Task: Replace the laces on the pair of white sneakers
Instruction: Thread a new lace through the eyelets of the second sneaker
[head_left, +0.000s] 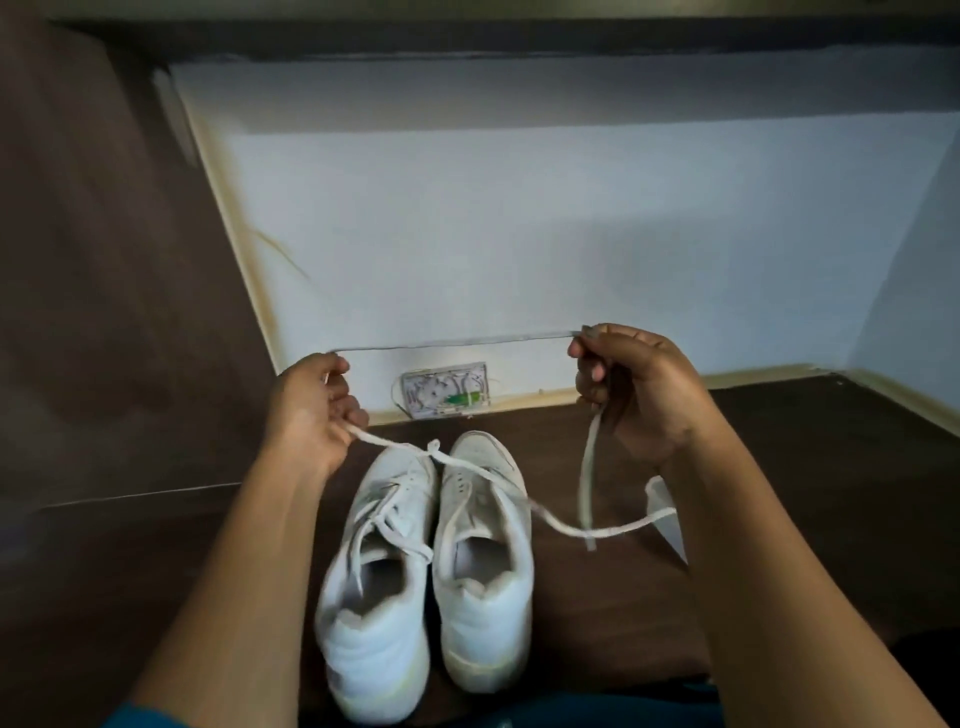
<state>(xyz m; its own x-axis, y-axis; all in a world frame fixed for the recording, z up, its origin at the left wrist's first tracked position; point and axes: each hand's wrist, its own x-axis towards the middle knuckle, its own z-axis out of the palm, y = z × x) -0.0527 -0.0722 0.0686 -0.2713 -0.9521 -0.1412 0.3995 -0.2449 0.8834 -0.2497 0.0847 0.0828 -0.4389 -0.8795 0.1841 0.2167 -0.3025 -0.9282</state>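
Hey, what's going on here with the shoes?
A person holds a white lace stretched taut between the left hand and the right hand. Its loose ends trail down over two shoes standing side by side on the dark floor. The left sneaker has a lace in it, and the right sneaker looks unlaced.

Open wall box (445, 391) w/ wires (428, 388) at baseboard (540, 399), dark floor (831, 467), white wall (519, 208).
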